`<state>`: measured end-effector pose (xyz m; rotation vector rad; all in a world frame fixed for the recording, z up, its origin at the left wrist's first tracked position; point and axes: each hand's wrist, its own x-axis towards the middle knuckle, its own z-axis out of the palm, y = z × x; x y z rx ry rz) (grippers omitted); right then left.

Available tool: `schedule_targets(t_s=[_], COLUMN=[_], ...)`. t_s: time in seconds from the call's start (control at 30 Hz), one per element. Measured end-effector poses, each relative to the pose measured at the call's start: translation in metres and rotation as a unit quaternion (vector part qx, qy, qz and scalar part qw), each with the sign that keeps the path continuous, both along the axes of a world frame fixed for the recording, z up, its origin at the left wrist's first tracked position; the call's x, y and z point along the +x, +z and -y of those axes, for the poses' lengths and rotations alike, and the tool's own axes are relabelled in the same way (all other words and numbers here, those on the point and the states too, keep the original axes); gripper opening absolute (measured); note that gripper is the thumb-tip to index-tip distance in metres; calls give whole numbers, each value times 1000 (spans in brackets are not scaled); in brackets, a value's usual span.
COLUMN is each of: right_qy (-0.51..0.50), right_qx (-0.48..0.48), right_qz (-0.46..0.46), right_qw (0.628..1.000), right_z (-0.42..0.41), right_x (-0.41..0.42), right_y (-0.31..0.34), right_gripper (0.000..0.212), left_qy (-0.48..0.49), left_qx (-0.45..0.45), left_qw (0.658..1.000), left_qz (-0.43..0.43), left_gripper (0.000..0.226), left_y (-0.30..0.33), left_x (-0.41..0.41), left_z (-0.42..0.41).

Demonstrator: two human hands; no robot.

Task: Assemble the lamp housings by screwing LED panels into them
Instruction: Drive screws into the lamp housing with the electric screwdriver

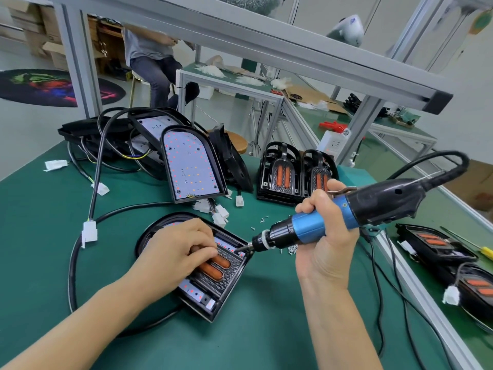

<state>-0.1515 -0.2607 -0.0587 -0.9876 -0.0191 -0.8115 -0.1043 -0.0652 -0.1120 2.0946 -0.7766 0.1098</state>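
1. Pressing down on the lamp housing near the bench's front edge, the left hand has its fingers curled over the orange lens insert; if that grip eases, the housing may twist under driving torque.
2. The LED panel sits inside the housing; the bit meets its far corner at a slant, so it could cam out and gouge the board.
3. The right hand grips the electric screwdriver; its trailing cord may drag the tool off line.
4. Loose screws beside the housing could scatter.
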Motion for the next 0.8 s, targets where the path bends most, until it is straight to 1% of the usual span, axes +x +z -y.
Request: schedule_targets(t_s=[0.07, 0.13, 0.23, 0.33, 0.43, 0.57, 0.8], right_qy=[-6, -9, -6, -13, -19, -35, -48], right_qx=[-12, -15, -18, -40, -53, -74, -29], right_qz=[0, 1, 0, -5, -14, -25, -30], right_qw=[1000, 1000, 1000, 999, 998, 996, 998], right_z=[0, 1, 1, 0, -1, 1, 5], right_x=[-1, -1, 0, 0, 1, 2, 1], right_y=[2, 3, 2, 1, -1, -3, -5], right_gripper=[25, 24, 23, 26, 25, 25, 25], left_qy=[-9, -15, -10, -12, -10, -9, -22], left_qx=[4, 24, 69, 97, 118, 137, 198], left_qw=[1000, 999, 996, 993, 991, 989, 979], left_qz=[0, 18, 59, 64, 65, 61, 47], left_gripper=[16, 16, 23, 29, 20, 18, 20], left_y=[0, -1, 0, 3, 4, 5, 12], left_x=[0, 1, 2, 5, 9, 14, 24], left_z=[-1, 0, 2, 6, 8, 12, 17])
